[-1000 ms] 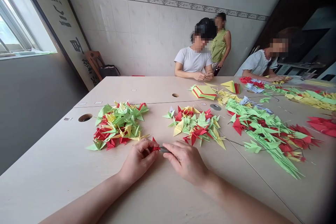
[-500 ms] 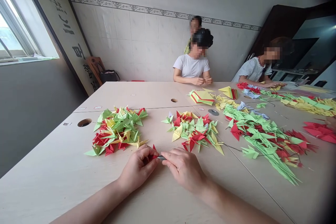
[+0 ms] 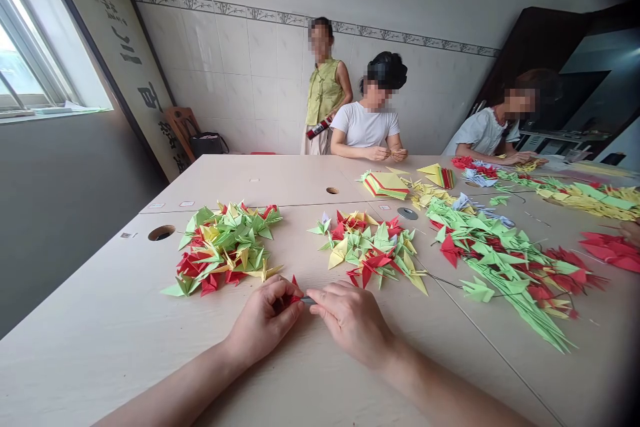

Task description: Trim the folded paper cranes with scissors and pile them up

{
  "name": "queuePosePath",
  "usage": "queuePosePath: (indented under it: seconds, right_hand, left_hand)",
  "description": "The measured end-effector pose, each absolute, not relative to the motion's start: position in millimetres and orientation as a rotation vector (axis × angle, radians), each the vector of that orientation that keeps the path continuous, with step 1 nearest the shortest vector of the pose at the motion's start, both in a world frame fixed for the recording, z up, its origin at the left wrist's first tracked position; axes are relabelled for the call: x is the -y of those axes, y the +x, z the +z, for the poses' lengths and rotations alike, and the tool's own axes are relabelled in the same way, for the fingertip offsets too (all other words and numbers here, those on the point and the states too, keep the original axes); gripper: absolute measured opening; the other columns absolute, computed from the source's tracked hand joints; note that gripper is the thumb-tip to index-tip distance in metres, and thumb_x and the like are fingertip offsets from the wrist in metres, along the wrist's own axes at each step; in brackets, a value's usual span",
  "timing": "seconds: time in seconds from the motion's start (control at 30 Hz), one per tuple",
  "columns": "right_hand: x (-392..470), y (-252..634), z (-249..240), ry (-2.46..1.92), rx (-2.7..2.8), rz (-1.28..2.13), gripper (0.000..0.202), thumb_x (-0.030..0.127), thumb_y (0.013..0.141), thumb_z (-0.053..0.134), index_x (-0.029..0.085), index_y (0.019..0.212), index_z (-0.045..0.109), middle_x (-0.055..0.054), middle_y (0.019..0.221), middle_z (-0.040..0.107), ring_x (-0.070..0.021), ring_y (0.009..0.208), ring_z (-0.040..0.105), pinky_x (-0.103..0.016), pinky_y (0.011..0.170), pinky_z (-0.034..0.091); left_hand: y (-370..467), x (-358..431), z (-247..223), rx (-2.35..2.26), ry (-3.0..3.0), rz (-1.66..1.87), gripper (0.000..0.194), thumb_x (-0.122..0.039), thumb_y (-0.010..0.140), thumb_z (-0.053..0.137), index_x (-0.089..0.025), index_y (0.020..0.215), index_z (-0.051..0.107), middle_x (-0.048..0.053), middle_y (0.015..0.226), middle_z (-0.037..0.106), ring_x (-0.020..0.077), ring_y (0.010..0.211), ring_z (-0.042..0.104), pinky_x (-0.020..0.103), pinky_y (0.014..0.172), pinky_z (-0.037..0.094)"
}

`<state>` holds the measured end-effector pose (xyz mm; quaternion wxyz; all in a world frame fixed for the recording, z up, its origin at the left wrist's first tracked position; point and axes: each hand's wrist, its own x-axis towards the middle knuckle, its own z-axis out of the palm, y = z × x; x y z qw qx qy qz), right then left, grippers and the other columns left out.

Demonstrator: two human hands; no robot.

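Close to the table's near side, my left hand (image 3: 261,320) pinches a small red folded-paper crane (image 3: 295,285); one pointed tip sticks up above the fingers. My right hand (image 3: 353,320) is closed on a slim grey tool (image 3: 307,301) whose end meets the red paper. Fingers cover most of the tool, so its exact kind is hidden. Just beyond my left hand lies a heap of green, red and yellow paper cranes (image 3: 230,247). A second, smaller heap of cranes (image 3: 367,247) sits beyond my right hand.
Strings of green and red cranes (image 3: 500,260) spread over the table (image 3: 125,320) at right. Stacked coloured paper (image 3: 385,187) lies farther back. Cable holes (image 3: 161,233) pierce the tabletop. Two people (image 3: 367,127) (image 3: 483,133) sit opposite; another person (image 3: 324,90) stands behind.
The standing person has moved left, out from behind the seated person in white, and a dark red object now shows at their side. My hands have hardly moved.
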<state>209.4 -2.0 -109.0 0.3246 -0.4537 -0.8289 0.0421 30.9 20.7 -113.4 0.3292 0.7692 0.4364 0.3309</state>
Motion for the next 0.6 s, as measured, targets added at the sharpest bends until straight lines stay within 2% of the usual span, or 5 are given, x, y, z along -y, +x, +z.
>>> queuePosePath:
  seconds: [0.23, 0.37, 0.5, 0.6]
  right_hand:
    - [3.9, 209.7, -104.2, -1.238, 2.196, 0.116, 0.018, 0.016, 0.083, 0.055, 0.022, 0.095, 0.067, -0.002, 0.071, 0.065, -0.0150, 0.067, 0.059, -0.023, 0.061, 0.043]
    - [0.8, 216.4, -98.8, -1.412, 2.204, 0.137, 0.021, 0.019, 0.083, 0.053, 0.021, 0.101, 0.063, -0.004, 0.082, 0.065, -0.0177, 0.077, 0.059, -0.025, 0.065, 0.044]
    - [-7.1, 223.1, -104.4, -1.550, 2.209, 0.163, 0.020, 0.022, 0.083, 0.054, 0.023, 0.100, 0.063, -0.005, 0.088, 0.061, -0.0195, 0.084, 0.057, -0.027, 0.069, 0.044]
    - [-10.3, 223.7, -110.5, -1.591, 2.236, 0.171, 0.017, 0.021, 0.081, 0.055, 0.022, 0.095, 0.064, -0.005, 0.087, 0.059, -0.0195, 0.083, 0.055, -0.027, 0.069, 0.044]
  left_hand:
    - [30.8, -21.0, -114.0, -1.129, 1.987, 0.890, 0.010, -0.025, 0.079, 0.052, -0.017, 0.078, 0.058, 0.002, 0.074, 0.055, 0.0111, 0.061, 0.047, 0.023, 0.056, 0.039]
    - [30.3, -22.4, -114.6, -1.121, 1.912, 0.898, 0.015, -0.029, 0.082, 0.049, -0.017, 0.077, 0.055, 0.001, 0.069, 0.054, 0.0107, 0.057, 0.047, 0.022, 0.054, 0.039]
    - [31.2, -19.7, -113.4, -1.080, 2.081, 0.849, 0.012, -0.025, 0.081, 0.049, -0.018, 0.085, 0.058, 0.004, 0.080, 0.055, 0.0135, 0.069, 0.052, 0.025, 0.062, 0.044]
    - [31.8, -13.6, -109.4, -1.103, 2.239, 0.915, 0.022, -0.025, 0.081, 0.051, -0.020, 0.101, 0.056, 0.007, 0.091, 0.053, 0.0169, 0.082, 0.053, 0.029, 0.069, 0.047]
